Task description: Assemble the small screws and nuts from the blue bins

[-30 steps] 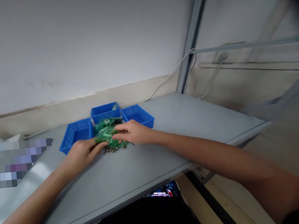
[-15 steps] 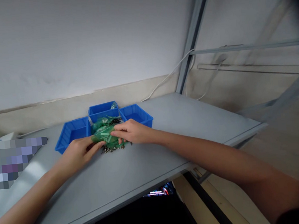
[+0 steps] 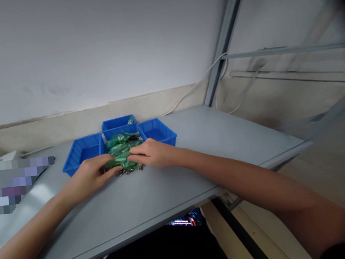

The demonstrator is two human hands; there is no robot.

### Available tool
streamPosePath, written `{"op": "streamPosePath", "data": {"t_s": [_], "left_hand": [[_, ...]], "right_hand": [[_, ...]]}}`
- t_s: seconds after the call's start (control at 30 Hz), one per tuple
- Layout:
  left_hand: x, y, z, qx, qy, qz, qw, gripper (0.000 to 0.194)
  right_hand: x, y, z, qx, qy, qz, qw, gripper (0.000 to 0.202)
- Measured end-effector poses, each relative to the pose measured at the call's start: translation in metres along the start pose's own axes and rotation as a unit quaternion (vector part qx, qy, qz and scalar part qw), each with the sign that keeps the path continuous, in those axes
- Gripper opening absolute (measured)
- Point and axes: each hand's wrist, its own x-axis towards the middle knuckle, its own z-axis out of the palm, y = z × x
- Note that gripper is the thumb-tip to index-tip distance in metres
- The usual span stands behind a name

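Note:
Both hands are at a green plastic bag [image 3: 121, 160] with a pale strip on it, at the front of a heap of similar green bags [image 3: 120, 140]. My left hand [image 3: 95, 172] pinches the bag's left end between thumb and fingers. The right end is pinched by my right hand [image 3: 150, 152]. Small dark metal pieces [image 3: 129, 171] lie on the table just under and in front of the bag. What the bag contains is too small to make out.
Around the heap stand a left blue bin [image 3: 83, 152], a back blue bin [image 3: 118, 124] with a green bag in its corner, and a right blue bin [image 3: 157, 131]. A lit screen [image 3: 187, 218] shows below the edge of the grey table [image 3: 222, 137]. A metal post [image 3: 223, 43] rises behind.
The green bag between my hands has come slightly lower and lies flatter. My right hand's fingers have drawn closer together on it. The bins have stayed in place.

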Motion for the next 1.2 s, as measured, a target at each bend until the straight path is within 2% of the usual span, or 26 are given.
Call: {"op": "streamPosePath", "data": {"t_s": [0.33,0.47,0.67,0.9,1.2], "left_hand": [[0.0005,-0.001,0.0016,0.027,-0.024,0.032,0.999,0.027],[0.0002,-0.0016,0.0032,0.031,-0.036,0.041,0.998,0.025],[-0.0007,-0.0005,0.0024,0.033,-0.039,0.047,0.998,0.024],[0.0004,0.0011,0.0004,0.022,-0.046,0.09,0.995,0.023],[-0.0003,0.0028,0.0018,0.028,-0.073,0.041,0.996,0.025]], "right_hand": [[0.0001,0.003,0.003,-0.059,-0.027,-0.011,0.998,0.027],[-0.0004,0.0049,0.0047,-0.082,-0.027,-0.036,0.996,0.026],[0.0001,0.0037,0.0032,-0.091,-0.026,-0.044,0.995,0.027],[0.0003,0.0019,0.0026,-0.077,-0.026,-0.057,0.995,0.026],[0.0007,0.0048,0.0067,-0.085,-0.03,-0.063,0.994,0.024]]}}
